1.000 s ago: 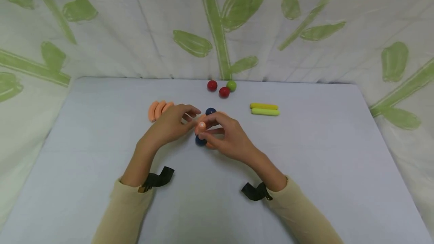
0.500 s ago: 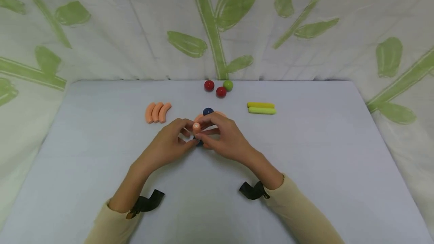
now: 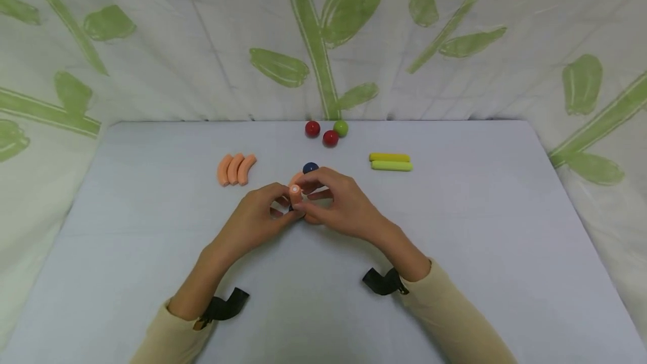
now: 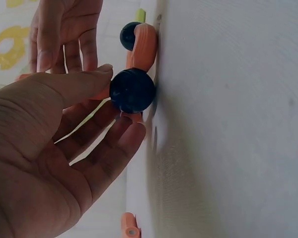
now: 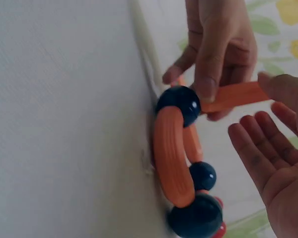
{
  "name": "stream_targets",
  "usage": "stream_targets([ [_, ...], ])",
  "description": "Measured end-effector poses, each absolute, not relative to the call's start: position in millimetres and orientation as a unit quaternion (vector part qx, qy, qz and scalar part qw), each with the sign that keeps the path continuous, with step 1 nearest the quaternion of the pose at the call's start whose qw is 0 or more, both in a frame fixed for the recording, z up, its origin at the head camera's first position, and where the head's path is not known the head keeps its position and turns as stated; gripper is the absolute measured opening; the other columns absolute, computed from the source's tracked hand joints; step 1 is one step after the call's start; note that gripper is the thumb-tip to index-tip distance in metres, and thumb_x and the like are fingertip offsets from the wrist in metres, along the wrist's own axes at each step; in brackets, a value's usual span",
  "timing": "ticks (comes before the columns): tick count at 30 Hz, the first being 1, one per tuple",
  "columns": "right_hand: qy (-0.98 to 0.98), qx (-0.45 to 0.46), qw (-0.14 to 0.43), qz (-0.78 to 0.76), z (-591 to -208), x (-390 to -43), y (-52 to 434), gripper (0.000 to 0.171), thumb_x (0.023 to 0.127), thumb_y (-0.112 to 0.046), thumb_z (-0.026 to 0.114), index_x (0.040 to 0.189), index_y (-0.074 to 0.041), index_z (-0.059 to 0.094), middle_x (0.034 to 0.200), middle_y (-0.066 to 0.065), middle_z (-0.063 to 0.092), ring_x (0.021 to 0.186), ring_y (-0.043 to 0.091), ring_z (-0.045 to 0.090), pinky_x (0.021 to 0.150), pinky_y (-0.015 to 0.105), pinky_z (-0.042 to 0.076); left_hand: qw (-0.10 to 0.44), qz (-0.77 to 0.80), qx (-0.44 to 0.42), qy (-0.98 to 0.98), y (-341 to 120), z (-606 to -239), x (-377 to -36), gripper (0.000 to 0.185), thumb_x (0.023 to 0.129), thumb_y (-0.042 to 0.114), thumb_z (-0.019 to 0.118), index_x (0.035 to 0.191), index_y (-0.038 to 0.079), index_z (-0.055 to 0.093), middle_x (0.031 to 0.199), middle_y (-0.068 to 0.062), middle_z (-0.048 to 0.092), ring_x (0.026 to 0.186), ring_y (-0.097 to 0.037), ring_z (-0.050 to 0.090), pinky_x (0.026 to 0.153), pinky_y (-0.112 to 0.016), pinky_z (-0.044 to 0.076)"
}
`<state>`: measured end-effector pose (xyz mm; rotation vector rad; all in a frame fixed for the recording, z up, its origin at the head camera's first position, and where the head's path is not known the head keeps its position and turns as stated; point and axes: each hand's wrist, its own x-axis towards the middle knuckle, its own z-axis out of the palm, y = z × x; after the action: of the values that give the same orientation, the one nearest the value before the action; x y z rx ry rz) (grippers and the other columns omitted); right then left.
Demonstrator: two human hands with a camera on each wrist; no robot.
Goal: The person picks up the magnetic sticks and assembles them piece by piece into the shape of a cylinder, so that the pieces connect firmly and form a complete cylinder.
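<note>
An upright orange stick (image 3: 295, 195), its white-centred end facing up, rises from a dark blue ball (image 4: 132, 90). My right hand (image 3: 349, 201) pinches the stick's upper part between thumb and fingers. Around the ball and the stick's lower end curl the thumb and fingers of my left hand (image 3: 255, 215). That ball belongs to a joined shape lying on the table, with a curved orange piece (image 5: 171, 156) and other dark blue balls, one at the front of the right wrist view (image 5: 196, 215). In the head view my hands hide much of the shape.
Three curved orange pieces (image 3: 236, 169) lie left of the hands on the white table (image 3: 480, 229). Behind are two red balls (image 3: 331, 138) and a green ball (image 3: 341, 128). A yellow stick (image 3: 389, 157) and a lime stick (image 3: 391, 166) lie at right.
My left hand has come down toward me and to the stick's foot, uncovering the three curved orange pieces, and now grips the ball there. My right hand keeps its pinch on the stick.
</note>
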<state>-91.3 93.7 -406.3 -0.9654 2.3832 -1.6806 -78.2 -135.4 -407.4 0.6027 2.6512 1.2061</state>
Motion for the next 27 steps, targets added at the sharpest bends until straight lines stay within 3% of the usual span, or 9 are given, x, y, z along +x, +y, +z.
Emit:
stream_targets([
  [7, 0.789, -0.306, 0.061, -0.529, -396.5, -99.6, 115.3, 0.042, 0.091, -0.006, 0.083, 0.129, -0.008, 0.068, 0.125, 0.017, 0.069, 0.113, 0.033, 0.073, 0.097, 0.042, 0.063, 0.083, 0.402, 0.206, 0.888, -135.6, -407.6, -78.7, 0.017, 0.093, 0.02, 0.084, 0.106, 0.019, 0.073, 0.109, 0.003, 0.076, 0.1, -0.016, 0.074, 0.083, -0.036, 0.064],
  [15, 0.836, -0.23, 0.03, -0.498, -383.8, -110.7, 147.9, 0.037, 0.095, -0.011, 0.08, 0.129, -0.007, 0.068, 0.128, 0.016, 0.07, 0.113, 0.029, 0.074, 0.099, 0.041, 0.062, 0.075, 0.391, 0.203, 0.895, -133.6, -408.0, -77.1, 0.016, 0.091, 0.019, 0.086, 0.101, 0.021, 0.073, 0.107, 0.004, 0.075, 0.098, -0.015, 0.074, 0.08, -0.033, 0.063],
  [27, 0.896, -0.166, -0.013, -0.412, -386.9, -122.4, 181.5, 0.031, 0.099, -0.013, 0.075, 0.128, -0.004, 0.07, 0.126, 0.018, 0.07, 0.119, 0.035, 0.071, 0.105, 0.05, 0.059, 0.072, 0.384, 0.204, 0.898, -132.7, -408.2, -76.9, 0.015, 0.091, 0.018, 0.085, 0.1, 0.019, 0.074, 0.105, 0.003, 0.075, 0.099, -0.016, 0.074, 0.081, -0.035, 0.063],
])
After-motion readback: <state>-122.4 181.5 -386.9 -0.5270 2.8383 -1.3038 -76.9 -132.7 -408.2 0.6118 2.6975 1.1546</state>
